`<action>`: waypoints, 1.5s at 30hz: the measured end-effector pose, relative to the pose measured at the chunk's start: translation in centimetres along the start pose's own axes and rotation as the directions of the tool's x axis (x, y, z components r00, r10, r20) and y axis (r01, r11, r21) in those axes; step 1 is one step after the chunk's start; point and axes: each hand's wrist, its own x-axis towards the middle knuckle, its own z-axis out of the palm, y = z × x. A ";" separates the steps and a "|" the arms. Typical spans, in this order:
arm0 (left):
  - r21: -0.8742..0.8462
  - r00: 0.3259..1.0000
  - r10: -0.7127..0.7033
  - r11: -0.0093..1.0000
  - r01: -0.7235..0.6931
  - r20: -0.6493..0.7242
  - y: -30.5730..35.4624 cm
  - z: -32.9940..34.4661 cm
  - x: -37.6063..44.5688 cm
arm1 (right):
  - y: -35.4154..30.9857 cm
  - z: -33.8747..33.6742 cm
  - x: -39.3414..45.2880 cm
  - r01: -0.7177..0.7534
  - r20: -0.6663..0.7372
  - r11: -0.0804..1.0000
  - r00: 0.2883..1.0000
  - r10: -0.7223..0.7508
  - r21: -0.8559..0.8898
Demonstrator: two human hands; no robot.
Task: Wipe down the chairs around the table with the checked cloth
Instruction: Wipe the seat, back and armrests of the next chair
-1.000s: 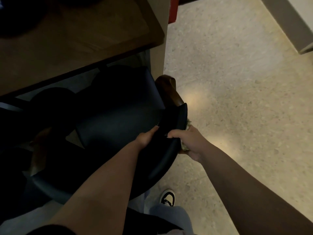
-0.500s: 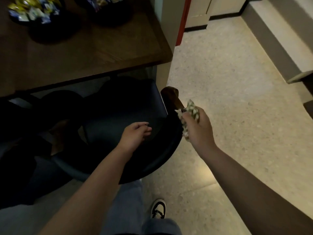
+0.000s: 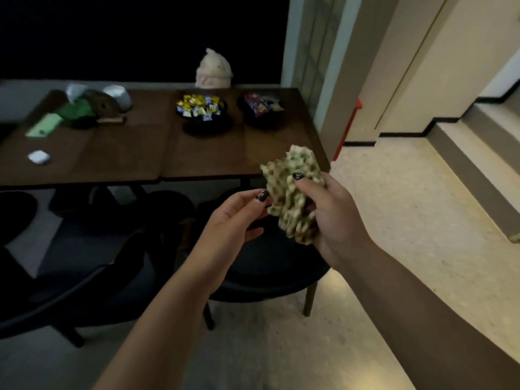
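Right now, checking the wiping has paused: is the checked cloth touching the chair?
Apart. Head view: right hand holds the checked cloth raised, above the chair.

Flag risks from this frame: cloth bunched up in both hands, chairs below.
1. The checked cloth is wadded in the right hand, the left hand only pinching an edge; wiping like this may cover little.
2. The dark chair sits in dim light, so missed patches could go unseen.

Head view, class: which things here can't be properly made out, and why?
- Chair seat: head view, too dark, and the left hand and right hand cover part.
- Checked cloth: bunched in the right hand, so its full shape is hidden.
- Green items on the table: blurred, unidentifiable.
- Left chairs: lost in shadow.
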 end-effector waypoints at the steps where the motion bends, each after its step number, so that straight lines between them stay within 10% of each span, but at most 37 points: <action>1: 0.014 0.999 0.046 0.999 -0.046 0.004 1.3 -0.6 -0.9 | -0.8 1.5 -0.6 -0.017 0.058 0.998 0.998 0.013 0.067; 9: 0.000 0.952 0.301 0.954 -0.301 -0.048 7.1 -9.4 -7.3 | -2.1 13.2 -5.3 0.109 0.245 0.993 0.962 -0.117 0.048; 17: 0.030 0.946 0.325 0.945 -0.325 -0.017 12.4 -20.5 -13.1 | 0.3 24.4 -10.9 0.066 -0.058 0.997 0.996 -0.069 -0.047; 22: -0.015 0.951 0.303 0.952 -0.305 -0.064 14.4 -23.6 -17.2 | 0.5 29.2 -15.4 0.013 0.140 0.998 0.990 -0.021 0.055; 28: -0.104 0.956 0.283 0.951 -0.290 -0.074 15.3 -26.8 -20.7 | 0.6 31.9 -18.1 0.071 0.094 0.994 0.994 -0.063 -0.082; 41: -0.125 0.919 0.253 0.945 -0.301 -0.303 13.0 -30.5 -28.3 | 2.3 31.6 -23.4 0.065 0.012 0.972 0.998 -0.069 0.224; 45: -0.149 0.934 0.229 0.949 -0.277 -0.274 12.9 -31.6 -29.9 | 3.2 32.3 -25.1 0.126 -0.051 0.992 0.991 -0.127 -0.024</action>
